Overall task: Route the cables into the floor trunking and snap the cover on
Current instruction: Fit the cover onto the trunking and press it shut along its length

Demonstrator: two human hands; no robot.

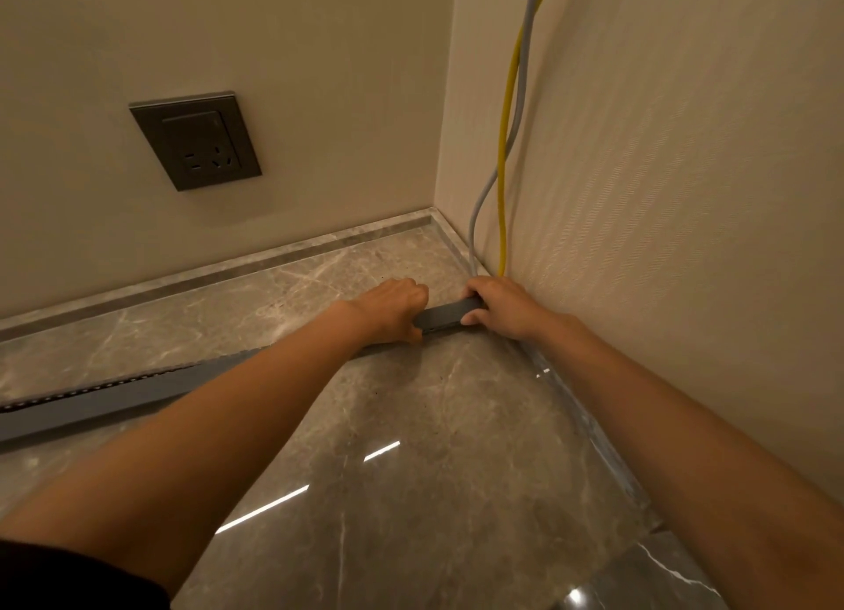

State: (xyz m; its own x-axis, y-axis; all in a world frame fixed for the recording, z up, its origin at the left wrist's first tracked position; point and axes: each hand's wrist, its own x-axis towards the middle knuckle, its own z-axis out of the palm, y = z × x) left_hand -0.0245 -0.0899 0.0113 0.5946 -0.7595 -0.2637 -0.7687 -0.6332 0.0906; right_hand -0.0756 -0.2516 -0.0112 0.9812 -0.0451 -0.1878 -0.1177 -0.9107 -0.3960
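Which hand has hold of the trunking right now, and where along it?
Both. The right hand wraps the grey trunking at its end by the wall, under the cables; the left hand grips it just beside.

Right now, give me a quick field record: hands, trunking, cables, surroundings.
left hand: pressing on the grey trunking, fingers curled
right hand: gripping the trunking's end at the wall
trunking: lies across the marble floor, toothed edge showing at left
cables: yellow cable and grey cable hang down the wall behind the right hand
wall socket: unused
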